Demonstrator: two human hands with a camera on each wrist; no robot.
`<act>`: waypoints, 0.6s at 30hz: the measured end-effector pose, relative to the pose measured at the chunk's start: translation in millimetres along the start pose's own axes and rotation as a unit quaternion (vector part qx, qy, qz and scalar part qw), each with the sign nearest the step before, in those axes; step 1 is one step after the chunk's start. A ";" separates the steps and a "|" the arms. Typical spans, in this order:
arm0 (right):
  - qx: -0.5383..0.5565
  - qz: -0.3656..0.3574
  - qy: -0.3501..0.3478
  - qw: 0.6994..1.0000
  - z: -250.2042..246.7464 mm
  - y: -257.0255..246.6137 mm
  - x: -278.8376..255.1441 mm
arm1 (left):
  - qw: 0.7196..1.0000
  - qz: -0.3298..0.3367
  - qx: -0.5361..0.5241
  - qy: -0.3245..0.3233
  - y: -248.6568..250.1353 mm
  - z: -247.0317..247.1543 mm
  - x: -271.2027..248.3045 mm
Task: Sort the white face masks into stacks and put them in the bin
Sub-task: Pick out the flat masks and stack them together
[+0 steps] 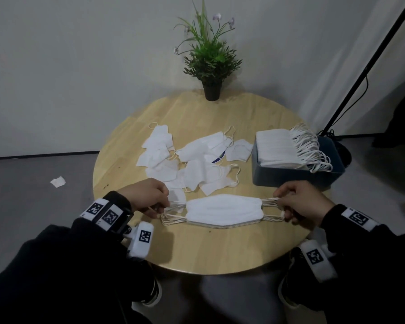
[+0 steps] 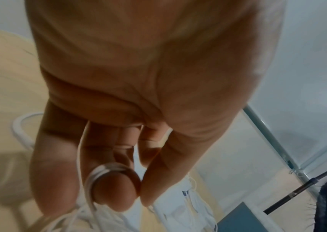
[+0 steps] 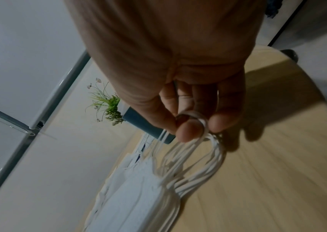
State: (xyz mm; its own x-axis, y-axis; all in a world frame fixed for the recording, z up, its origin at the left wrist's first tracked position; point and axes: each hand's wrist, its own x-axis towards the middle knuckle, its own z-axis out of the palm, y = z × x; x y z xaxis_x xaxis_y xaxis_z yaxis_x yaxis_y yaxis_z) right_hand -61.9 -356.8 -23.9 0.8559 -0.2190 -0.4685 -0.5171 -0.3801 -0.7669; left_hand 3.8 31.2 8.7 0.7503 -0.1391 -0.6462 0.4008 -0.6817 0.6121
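While both hands grip its ear loops, the stack of masks (image 1: 223,210) lies flat on the round table (image 1: 220,251) near the front edge, its long axis running left to right between them. The left hand (image 1: 145,197) has its fingers curled through the left loops (image 1: 173,215); in the left wrist view the cords wrap over a fingertip (image 2: 114,190) and are pinched against the thumb. The right hand (image 1: 302,202) holds the right loops (image 1: 272,208) the same way, with the bundle hooked over a bent finger (image 3: 190,130) and the thumb closing on it. Neither hand touches the mask bodies; only the cords are held, and they look drawn fairly taut on the right and slacker on the left.

What the next move turns on is where the bin (image 1: 297,176) sits: it is to the right of the stack and farther from the person, just beyond the right hand, well apart from the left. It already holds 1 tidy stack (image 1: 276,146), whose loops spill over toward the right side. The right hand is clearly the nearer one, so I judge it would lead a carry up and to the right while the left follows across. Behind the stack, loose masks (image 1: 192,160) lie scattered mid-table, still unsorted, so the task looks perhaps half done.
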 end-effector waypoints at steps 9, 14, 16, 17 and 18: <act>-0.001 0.001 -0.018 1.000 4.9 -0.9 -0.5 | 1.000 0.001 0.011 -0.006 -0.2 4.0 1.0; -0.167 -0.117 0.037 0.978 9.5 -9.0 -3.5 | 0.994 0.021 0.103 0.025 2.4 4.9 4.6; -0.241 -0.196 0.044 0.950 17.0 -16.7 -10.1 | 0.974 0.076 0.193 0.093 6.2 9.2 4.4; -0.256 -0.229 0.028 0.939 21.3 -20.1 -12.8 | 0.966 0.115 0.204 0.107 10.1 14.4 1.7; -0.269 -0.254 -0.001 0.929 26.3 -21.7 -13.9 | 0.962 0.157 0.201 0.098 14.9 21.6 -1.8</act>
State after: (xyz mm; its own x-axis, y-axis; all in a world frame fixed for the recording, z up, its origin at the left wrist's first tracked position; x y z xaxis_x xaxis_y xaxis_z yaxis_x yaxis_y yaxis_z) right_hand -62.8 -321.9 -12.3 0.9878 0.1124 -0.1074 0.0336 -0.8286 -0.5588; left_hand -2.9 5.8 9.2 0.9017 -0.2727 -0.3357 -0.0683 -0.8562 0.5121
